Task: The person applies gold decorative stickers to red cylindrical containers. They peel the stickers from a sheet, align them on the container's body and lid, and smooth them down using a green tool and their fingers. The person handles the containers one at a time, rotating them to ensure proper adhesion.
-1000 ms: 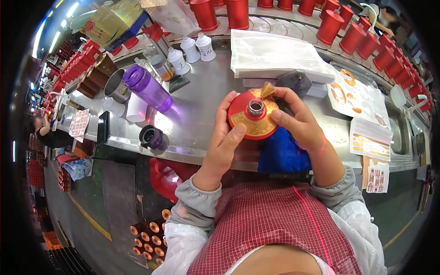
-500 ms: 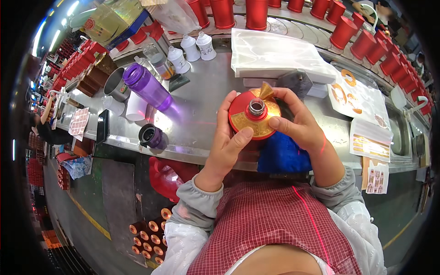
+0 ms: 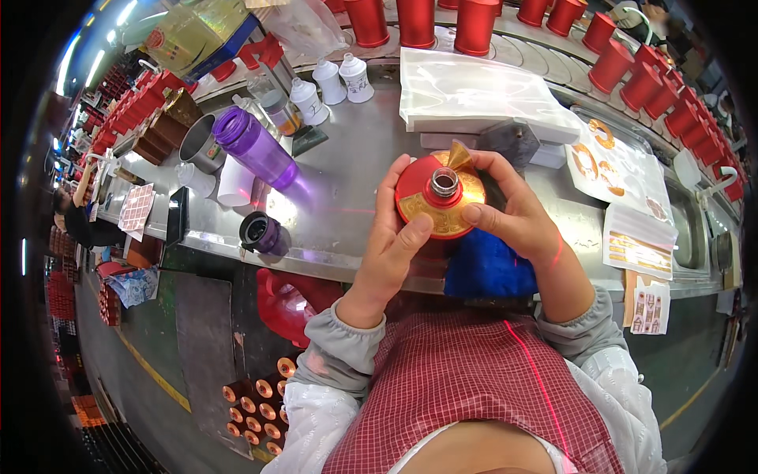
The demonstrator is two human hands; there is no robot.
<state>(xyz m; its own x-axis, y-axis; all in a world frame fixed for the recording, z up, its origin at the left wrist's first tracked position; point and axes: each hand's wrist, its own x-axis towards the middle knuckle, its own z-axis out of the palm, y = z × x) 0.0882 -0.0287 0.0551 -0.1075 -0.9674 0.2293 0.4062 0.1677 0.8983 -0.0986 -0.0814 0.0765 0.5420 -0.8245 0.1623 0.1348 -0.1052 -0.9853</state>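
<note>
A person seen from above holds a round red bottle (image 3: 439, 197) with gold decoration over a steel surface (image 3: 347, 197), its open silver neck facing up at the camera. The left hand (image 3: 392, 237) wraps the bottle's left side, fingers curled up along its edge and the thumb pressed onto the gold band at its lower front. The right hand (image 3: 513, 213) cups the right side, thumb lying across the gold face, fingertips pinching a small gold foil tab (image 3: 459, 155) that sticks up at the bottle's far edge. Both grips are closed on the bottle.

Compared with a second ago, little has changed: the bottle sits in the same spot above the near edge of the surface, and both hands keep the same hold. The tab remains raised, not smoothed flat. In my judgement the work on that gold piece is at a fine, slow stage, with only small finger adjustments.

Just below the bottle, toward the person, lies a blue cloth (image 3: 485, 268). To the bottle's left lie a purple drinking bottle (image 3: 253, 146) on its side and its dark cap (image 3: 260, 231). Beyond the bottle rests a flat white pad (image 3: 474, 91), and further beyond stands a row of red cylinders (image 3: 616, 63). To its right lie sheets of gold stickers (image 3: 616, 166).
</note>
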